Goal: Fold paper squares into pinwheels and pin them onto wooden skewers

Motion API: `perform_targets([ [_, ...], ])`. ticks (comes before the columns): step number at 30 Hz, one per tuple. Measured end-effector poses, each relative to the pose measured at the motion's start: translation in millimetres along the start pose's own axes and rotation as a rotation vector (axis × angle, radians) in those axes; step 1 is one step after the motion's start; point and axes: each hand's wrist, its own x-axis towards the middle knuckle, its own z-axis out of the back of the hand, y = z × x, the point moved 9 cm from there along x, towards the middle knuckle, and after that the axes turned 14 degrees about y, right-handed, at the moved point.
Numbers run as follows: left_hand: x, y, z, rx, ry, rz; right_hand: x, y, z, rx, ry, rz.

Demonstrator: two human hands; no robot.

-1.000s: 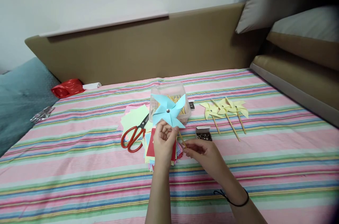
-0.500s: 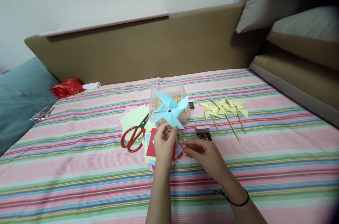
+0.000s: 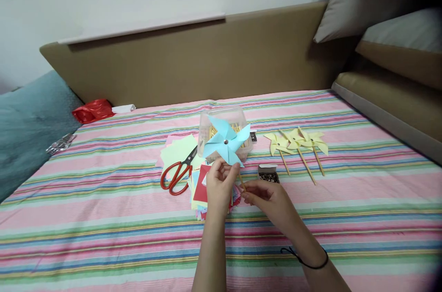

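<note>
Here, I have my right hand [image 3: 264, 197] pinching the lower part of a stick [image 3: 242, 181] between thumb and fingers. My left hand [image 3: 221, 182] is curled up, its thumb and forefinger at the lower blade of the blue pinwheel [image 3: 229, 146]; I cannot tell whether it grips there or only touches. The pinwheel is raised at the top of that stick, its front towards me, a round metal pin [image 3: 225, 142] at its centre. A black band [image 3: 312, 267] circles my right wrist.

From my view the blades cover part of a clear tub [image 3: 203, 124] of sticks. Below my left hand lies a pile of coloured paper, a red sheet [image 3: 200, 188] on top. To the left, the scissors [image 3: 188, 160] lie with their blades over pale green paper [image 3: 176, 156]. Just beyond my right hand stands a small box [image 3: 268, 176] of pins, its flap up.

Farther right, three yellow pinwheels [image 3: 295, 139] overlap on the striped cloth [image 3: 120, 227]. Well off to the left I see a red bag [image 3: 93, 111], near a blue-green cushion [image 3: 34, 121].
</note>
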Motion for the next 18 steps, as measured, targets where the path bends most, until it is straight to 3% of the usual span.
perform_targets([
  [12, -2.7, -3.4, 3.4, 0.083, -0.063, 0.019, 0.2, -3.5, 1.4, 0.000, -0.006, -0.010],
  [18, -0.5, -1.8, -2.1, 0.045, 0.011, 0.031, -2.2, 2.0, 9.1, 0.003, -0.063, -0.017],
])
